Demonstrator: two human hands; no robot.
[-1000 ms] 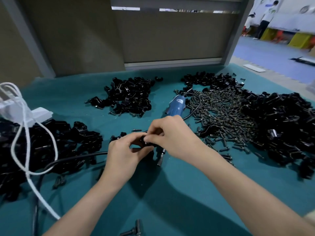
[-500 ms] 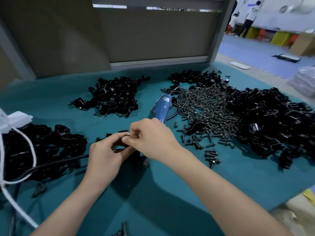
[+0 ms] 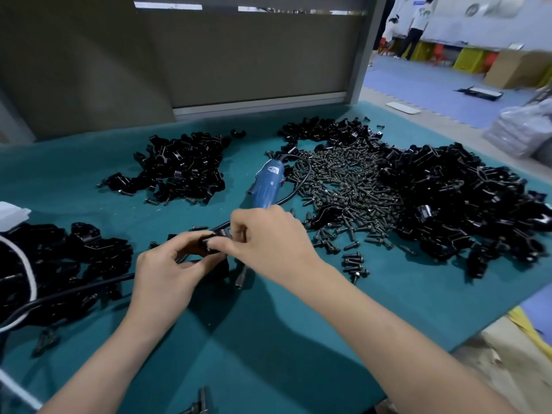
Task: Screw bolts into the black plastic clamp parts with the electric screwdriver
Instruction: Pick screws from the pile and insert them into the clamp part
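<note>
Head view: vs. a sec ago the hands are hardly shifting. L hand [image 3: 167, 273] and R hand [image 3: 268, 237] are still meeting over the mat [image 3: 268, 339], both pinching the same small black clamp [image 3: 209, 239] between thumb and fingertips, holding it just above the cloth nr the middle of the view. What's changing is mostly the view: the head is turning right, so the white cable [image 3: 30, 273] and plug block [image 3: 13, 212] are sliding off the left edge, while more of the big pile [image 3: 463, 198] of clamp parts on the right is coming in. The driver [image 3: 268, 183] is still lying on the mat just behind R hand, untouched, cord trailing, beside the bolts [image 3: 349, 186]. For the task, as I'm reading it, this is still the hand-fitting bit: prob. a bolt is being started in the clamp w/ the fingers, though any bolt is hiding under the fingertips, so can't confirm. Powered driving isn't starting yet; R hand would need to be letting go and reaching back for the driver. Writing: the driver is carrying a pale label [image 3: 273, 170] on its blue body, marks too small to read, no brand legible. The signs [image 3: 473, 8] on the far wall are blurring out, nothing readable.
</note>
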